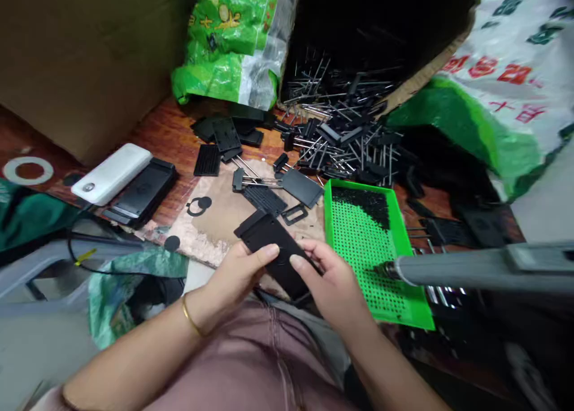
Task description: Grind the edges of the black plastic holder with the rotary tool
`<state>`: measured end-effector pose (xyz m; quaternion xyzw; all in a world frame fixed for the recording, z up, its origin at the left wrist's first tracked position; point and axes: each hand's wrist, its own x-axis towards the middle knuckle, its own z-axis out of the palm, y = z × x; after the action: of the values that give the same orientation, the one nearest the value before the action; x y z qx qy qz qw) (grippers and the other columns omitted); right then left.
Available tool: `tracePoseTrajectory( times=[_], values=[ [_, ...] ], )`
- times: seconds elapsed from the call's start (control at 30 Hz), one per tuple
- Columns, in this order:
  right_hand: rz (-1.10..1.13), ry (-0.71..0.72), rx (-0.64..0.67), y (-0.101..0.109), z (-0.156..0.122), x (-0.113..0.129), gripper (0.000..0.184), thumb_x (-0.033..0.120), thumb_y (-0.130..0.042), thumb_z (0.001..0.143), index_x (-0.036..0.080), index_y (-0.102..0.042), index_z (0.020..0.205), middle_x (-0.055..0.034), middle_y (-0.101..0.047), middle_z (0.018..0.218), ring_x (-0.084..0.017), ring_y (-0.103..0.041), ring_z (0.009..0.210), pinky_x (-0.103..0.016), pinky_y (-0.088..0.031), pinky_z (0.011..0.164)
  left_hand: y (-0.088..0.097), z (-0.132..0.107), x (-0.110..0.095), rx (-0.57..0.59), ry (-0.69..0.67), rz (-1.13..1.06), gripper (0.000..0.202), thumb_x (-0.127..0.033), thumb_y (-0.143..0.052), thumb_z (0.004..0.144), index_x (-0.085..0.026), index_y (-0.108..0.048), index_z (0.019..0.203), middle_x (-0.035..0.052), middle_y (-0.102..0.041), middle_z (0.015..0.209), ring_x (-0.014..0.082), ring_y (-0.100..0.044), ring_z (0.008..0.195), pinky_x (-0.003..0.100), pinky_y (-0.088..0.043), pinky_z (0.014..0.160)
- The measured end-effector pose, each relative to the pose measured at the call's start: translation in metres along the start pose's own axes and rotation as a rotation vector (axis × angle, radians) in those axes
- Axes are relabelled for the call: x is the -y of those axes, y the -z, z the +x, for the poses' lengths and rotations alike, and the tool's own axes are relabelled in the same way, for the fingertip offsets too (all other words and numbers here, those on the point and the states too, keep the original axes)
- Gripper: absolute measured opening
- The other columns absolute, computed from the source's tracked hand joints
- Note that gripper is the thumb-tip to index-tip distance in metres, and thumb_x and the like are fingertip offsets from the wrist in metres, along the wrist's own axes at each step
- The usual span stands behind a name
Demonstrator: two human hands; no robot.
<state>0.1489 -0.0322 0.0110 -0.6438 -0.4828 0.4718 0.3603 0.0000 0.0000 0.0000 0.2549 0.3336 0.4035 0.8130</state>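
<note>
Between both hands I hold a flat black plastic holder (273, 252), tilted, with a raised lip at its far end. My left hand (240, 273) grips its left edge, thumb on the upper face. My right hand (334, 279) closes on the right edge, its thumb pressing near the middle. Just beyond lie a ribbed black plate (264, 200), a smooth black plate (301, 186), a small black frame (295, 214) and a black end piece with metal rods (238, 179). Fingers under the holder are hidden.
A green perforated tray (329, 219) with small black pieces stands at right, a grey electric screwdriver (452, 271) over it. Rods and black parts (341, 148) pile from a dark box behind. A white power bank (112, 173) and a finished-looking black holder (146, 189) lie left.
</note>
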Motion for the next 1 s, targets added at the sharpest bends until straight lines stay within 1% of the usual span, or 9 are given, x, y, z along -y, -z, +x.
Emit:
tracePoseTrajectory(
  times=[0.1,0.17,0.27,0.37,0.5,0.67,0.77,0.87,1.0],
  values=[
    [0.008,0.024,0.01,0.0,0.003,0.005,0.021,0.037,-0.054,0.08,0.021,-0.061,0.092,-0.0047,-0.066,0.097,-0.019,-0.061,0.086,-0.032,-0.048,0.077,0.0,0.003,0.002,-0.026,0.01,-0.015,0.025,-0.029,-0.07,0.073,-0.014,-0.068,0.094,0.0049,-0.07,0.082,0.0143,-0.063,0.065,0.022,-0.05,0.056],
    [0.015,0.036,-0.006,-0.001,0.008,0.009,0.02,0.038,-0.054,0.08,0.021,-0.062,0.089,-0.0042,-0.066,0.095,-0.017,-0.06,0.081,-0.03,-0.048,0.071,0.0,0.002,0.003,-0.049,0.055,-0.001,0.026,-0.029,-0.072,0.071,-0.014,-0.067,0.092,0.0034,-0.068,0.075,0.0131,-0.061,0.058,0.022,-0.049,0.051],
    [-0.002,0.041,-0.031,-0.002,0.017,0.013,0.019,0.038,-0.056,0.078,0.022,-0.063,0.085,-0.002,-0.065,0.084,-0.015,-0.058,0.071,-0.028,-0.046,0.064,0.0,0.0,0.006,-0.084,0.105,0.038,0.032,-0.029,-0.076,0.066,-0.013,-0.065,0.092,0.0024,-0.066,0.07,0.0126,-0.059,0.054,0.023,-0.049,0.049],
    [0.057,0.0,0.004,-0.004,0.025,0.015,0.02,0.038,-0.058,0.074,0.02,-0.062,0.081,0.0001,-0.061,0.072,-0.014,-0.055,0.066,-0.028,-0.044,0.061,0.003,-0.002,0.01,-0.08,0.073,0.065,0.035,-0.029,-0.076,0.066,-0.014,-0.064,0.095,0.0026,-0.067,0.074,0.0133,-0.061,0.06,0.024,-0.051,0.056],
    [0.172,-0.02,0.044,-0.006,0.025,0.016,0.018,0.037,-0.058,0.07,0.019,-0.057,0.073,0.002,-0.055,0.067,-0.013,-0.05,0.064,-0.027,-0.042,0.06,0.009,-0.001,0.013,-0.052,0.053,0.201,0.031,-0.03,-0.074,0.069,-0.015,-0.065,0.095,0.0022,-0.068,0.075,0.0129,-0.061,0.063,0.024,-0.05,0.06],
    [0.176,-0.03,0.043,-0.007,0.021,0.011,0.014,0.034,-0.055,0.071,0.02,-0.052,0.07,0.0041,-0.047,0.062,-0.011,-0.044,0.059,-0.026,-0.037,0.056,0.01,-0.002,0.012,-0.054,0.024,0.339,0.034,-0.03,-0.073,0.07,-0.015,-0.066,0.1,0.0045,-0.071,0.087,0.0152,-0.062,0.073,0.024,-0.05,0.064],
    [0.194,-0.037,0.029,-0.009,0.022,0.006,0.015,0.034,-0.055,0.073,0.019,-0.053,0.071,0.0034,-0.049,0.064,-0.012,-0.045,0.062,-0.026,-0.038,0.058,0.007,-0.001,0.01,-0.064,0.018,0.376,0.037,-0.03,-0.073,0.069,-0.015,-0.066,0.102,0.0043,-0.071,0.089,0.0156,-0.062,0.074,0.024,-0.049,0.066],
    [0.273,-0.076,0.054,-0.01,0.025,0.003,0.019,0.038,-0.055,0.074,0.019,-0.055,0.076,0.0023,-0.054,0.069,-0.013,-0.048,0.065,-0.027,-0.04,0.061,0.006,0.001,0.008,-0.073,0.046,0.357,0.036,-0.03,-0.073,0.068,-0.015,-0.066,0.1,0.0033,-0.071,0.087,0.0149,-0.062,0.071,0.024,-0.049,0.065],
    [0.26,-0.064,0.069,-0.008,0.025,0.002,0.022,0.04,-0.056,0.075,0.019,-0.053,0.07,0.0028,-0.052,0.066,-0.012,-0.047,0.063,-0.026,-0.039,0.059,0.005,0.002,0.007,-0.029,0.055,0.361,0.035,-0.029,-0.072,0.069,-0.016,-0.066,0.1,0.0036,-0.072,0.09,0.0161,-0.063,0.076,0.024,-0.049,0.067]
  ],
)
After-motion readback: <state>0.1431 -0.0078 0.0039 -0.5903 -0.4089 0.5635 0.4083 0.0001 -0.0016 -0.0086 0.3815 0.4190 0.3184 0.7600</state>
